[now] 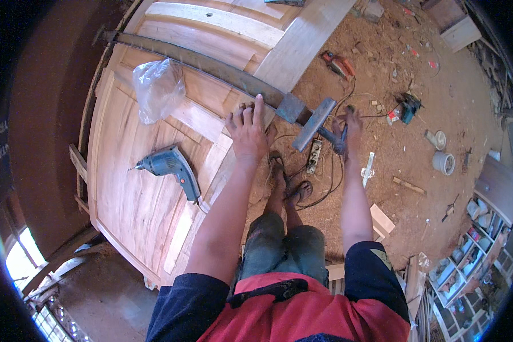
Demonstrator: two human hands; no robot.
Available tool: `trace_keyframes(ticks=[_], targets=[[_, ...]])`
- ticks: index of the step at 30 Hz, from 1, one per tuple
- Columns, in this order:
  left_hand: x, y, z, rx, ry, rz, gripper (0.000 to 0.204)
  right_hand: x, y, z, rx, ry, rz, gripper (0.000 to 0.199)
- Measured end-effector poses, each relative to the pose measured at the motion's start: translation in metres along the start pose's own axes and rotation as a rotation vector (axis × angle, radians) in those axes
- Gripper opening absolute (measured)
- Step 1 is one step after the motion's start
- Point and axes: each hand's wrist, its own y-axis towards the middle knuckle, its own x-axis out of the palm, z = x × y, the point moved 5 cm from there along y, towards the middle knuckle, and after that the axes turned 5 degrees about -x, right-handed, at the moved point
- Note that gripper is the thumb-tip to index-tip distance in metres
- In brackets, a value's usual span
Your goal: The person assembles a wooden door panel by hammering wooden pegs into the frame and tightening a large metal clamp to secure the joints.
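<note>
The left hand (246, 132) lay flat, fingers spread, on the wooden door (148, 188). At three o'clock, the right hand (347, 126) gripped the clamp (251, 85) handle. At nine o'clock lay a drill (170, 166); beyond, a plastic bag (158, 88).

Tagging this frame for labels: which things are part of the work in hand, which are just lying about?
In hand:
- left hand flat on the door
- right hand on the handle of the bar clamp lying across the door

Lying about:
- drill on the door
- plastic bag on the door
- power strip on the floor
- orange tool on the floor
- pipe fittings
</note>
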Motion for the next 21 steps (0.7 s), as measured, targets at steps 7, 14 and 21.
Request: trace_keyframes(ticks=[7,14,21], targets=[[-0.002,0.001,0.002,-0.011,0.014,-0.026,0.098,0.020,-0.138,-0.078,0.558,0.787,-0.126,0.022],[-0.005,0.001,0.000,-0.006,0.011,-0.022,0.096,-0.090,-0.113,-0.164,1.177,1.358,-0.230,0.026],[-0.001,0.002,-0.004,-0.035,-0.014,-0.037,0.094,-0.177,0.008,-0.159,1.450,1.645,-0.273,0.025]])
